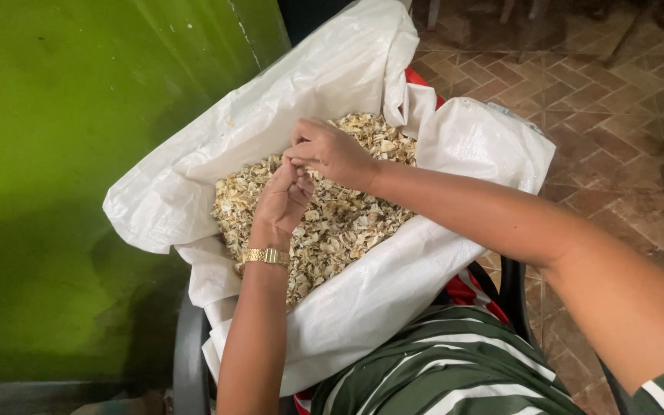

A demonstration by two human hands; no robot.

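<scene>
Both hands, the left hand (282, 201) and the right hand (330, 150), are pinching fingers together on a small flake above dry, pale, brittle chips (340, 223) filling the crinkled white woven sack (393, 284).

Soft dim light, slight blur

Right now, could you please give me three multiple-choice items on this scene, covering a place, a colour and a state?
1. Where do the pale dried flakes lie?
A. in the white woven sack
B. on the tiled floor
C. in a metal bucket

2. What colour is the wall on the left?
A. blue
B. green
C. white

3. How are the left hand and right hand placed?
A. wide apart
B. flat on the lap
C. fingertips together above the flakes

Answers: 1 A, the open sack surrounds the heap; 2 B, it is bright green; 3 C, the fingers meet over the pile.
</scene>
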